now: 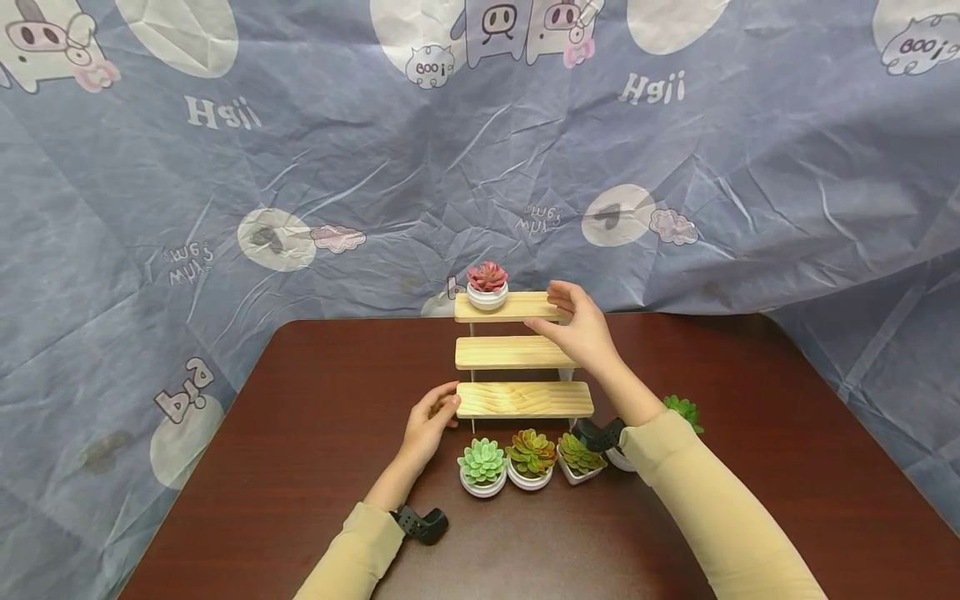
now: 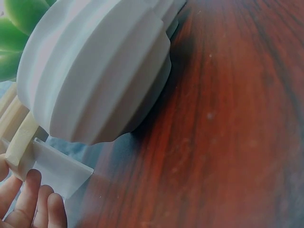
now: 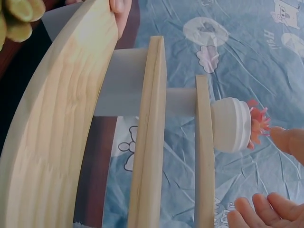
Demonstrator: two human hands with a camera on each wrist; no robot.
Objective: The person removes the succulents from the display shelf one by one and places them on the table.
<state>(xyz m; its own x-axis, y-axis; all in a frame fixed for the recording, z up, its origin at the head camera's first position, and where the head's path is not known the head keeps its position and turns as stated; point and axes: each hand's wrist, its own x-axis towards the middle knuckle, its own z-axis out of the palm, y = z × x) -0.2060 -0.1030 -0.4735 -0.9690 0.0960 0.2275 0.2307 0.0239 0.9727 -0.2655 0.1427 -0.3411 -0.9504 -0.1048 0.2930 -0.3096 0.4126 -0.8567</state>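
A three-tier wooden display stand point(image 1: 523, 400) has pale boards on light upright supports. My left hand point(image 1: 430, 425) grips the left end of its lowest board, fingertips at the edge in the left wrist view. A red artificial succulent in a round white pot point(image 1: 487, 287) sits at the left of the top board. My right hand point(image 1: 577, 325) is over the right part of that board, thumb and fingers spread apart with nothing between them. In the right wrist view, its fingers point(image 3: 266, 211) are apart from the white pot point(image 3: 231, 125).
In front of the stand, a pale green succulent point(image 1: 483, 467), a reddish-green one point(image 1: 531, 458) and one in a square pot point(image 1: 580, 458) stand in a row. Another green plant point(image 1: 682, 410) is partly behind my right arm. A patterned blue cloth point(image 1: 420, 167) hangs behind the brown table point(image 1: 337, 417).
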